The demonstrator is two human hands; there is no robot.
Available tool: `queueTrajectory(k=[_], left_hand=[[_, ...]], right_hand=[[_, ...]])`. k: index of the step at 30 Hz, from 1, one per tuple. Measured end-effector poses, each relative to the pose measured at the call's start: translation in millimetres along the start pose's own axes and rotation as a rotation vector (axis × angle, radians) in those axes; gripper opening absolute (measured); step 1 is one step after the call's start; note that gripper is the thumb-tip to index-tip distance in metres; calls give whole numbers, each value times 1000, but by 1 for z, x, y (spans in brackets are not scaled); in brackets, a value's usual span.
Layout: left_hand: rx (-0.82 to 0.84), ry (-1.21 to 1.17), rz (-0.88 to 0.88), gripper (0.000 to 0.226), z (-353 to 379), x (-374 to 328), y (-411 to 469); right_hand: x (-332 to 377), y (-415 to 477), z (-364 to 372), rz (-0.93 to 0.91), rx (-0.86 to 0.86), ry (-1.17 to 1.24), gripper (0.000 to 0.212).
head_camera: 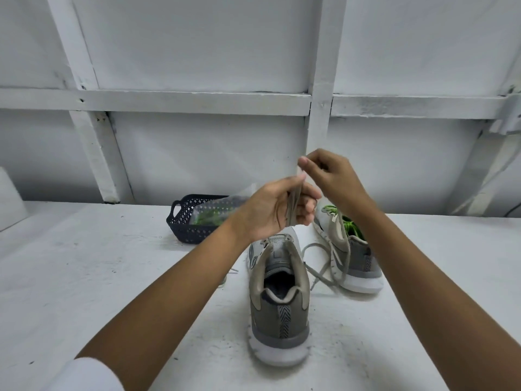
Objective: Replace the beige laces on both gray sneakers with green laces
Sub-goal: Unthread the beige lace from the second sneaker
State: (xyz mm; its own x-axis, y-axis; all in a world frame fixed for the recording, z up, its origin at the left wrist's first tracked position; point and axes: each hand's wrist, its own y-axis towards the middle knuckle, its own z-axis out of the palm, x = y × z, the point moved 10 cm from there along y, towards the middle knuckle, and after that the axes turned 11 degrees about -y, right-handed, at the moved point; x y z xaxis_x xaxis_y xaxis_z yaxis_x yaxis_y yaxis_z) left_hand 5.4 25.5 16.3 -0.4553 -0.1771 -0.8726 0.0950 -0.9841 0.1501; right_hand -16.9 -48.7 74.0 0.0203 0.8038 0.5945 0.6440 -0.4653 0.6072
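My left hand (267,213) gripped a folded beige lace (293,203) above the near gray sneaker (279,311) on the counter (112,263), while my right hand (335,179) pinched its upper end.

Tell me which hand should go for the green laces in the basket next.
Probably left. The left hand is just in front of the basket, while the right hand is farther off and would have to cross over. The left must first put down the beige lace it grips.
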Motion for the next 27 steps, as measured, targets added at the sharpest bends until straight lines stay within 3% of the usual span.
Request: queueTrajectory(k=[4, 7, 10, 13, 17, 19, 21, 23, 27], left_hand=[[-4, -188, 94, 46, -1, -18, 5], [-75, -283, 212, 56, -21, -41, 10], [-172, -309, 288, 49, -46, -59, 12], [-276, -184, 292, 43, -64, -60, 11], [-285, -56, 162, 43, -60, -30, 8], [-240, -2, 85, 45, -49, -15, 5], [-144, 62, 6, 58, -36, -1, 3], [-50, 86, -54, 67, -24, 8, -1], [-20, 23, -32, 51, -14, 5, -4]], right_hand=[[-25, -26, 36, 139, 58, 219, 16], [-25, -56, 50, 189, 74, 67, 32], [-7, -84, 66, 177, 256, -97, 28], [29, -94, 64, 88, 353, -129, 27], [76, -70, 21, -126, 124, -210, 14], [80, -48, -1, -151, -20, -298, 12], [71, -25, -8, -126, -32, -345, 14], [43, -7, 1, -13, 93, -184, 18], [-22, -17, 45, 319, 327, 362, 25]])
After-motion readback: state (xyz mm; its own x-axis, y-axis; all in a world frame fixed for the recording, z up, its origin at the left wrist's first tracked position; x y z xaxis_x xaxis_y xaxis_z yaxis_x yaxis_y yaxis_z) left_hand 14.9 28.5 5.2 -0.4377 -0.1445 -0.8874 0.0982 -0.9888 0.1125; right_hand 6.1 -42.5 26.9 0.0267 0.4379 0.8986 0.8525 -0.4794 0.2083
